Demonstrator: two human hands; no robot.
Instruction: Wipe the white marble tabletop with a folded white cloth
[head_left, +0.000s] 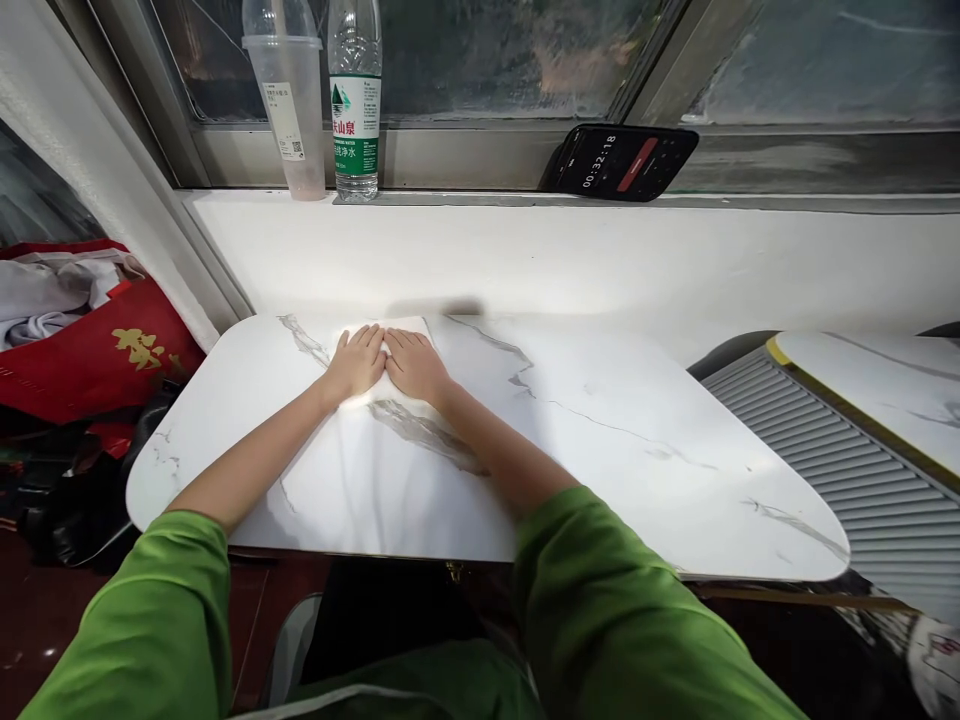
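Both my hands lie flat, side by side, at the far side of a white marble-patterned table (615, 450). My left hand (356, 362) and my right hand (415, 364) have their fingers stretched out and touch each other. They press on a flat white sheet or cloth (352, 440) that lies on the table and is hard to tell from the tabletop. Green sleeves cover my upper arms.
On the window ledge (525, 250) stand a clear plastic cup (289, 100) and a green-labelled water bottle (355, 100). A phone (619, 160) showing a timer leans against the window frame. Red bags and cloth (97, 350) lie left; another table (877, 400) stands right.
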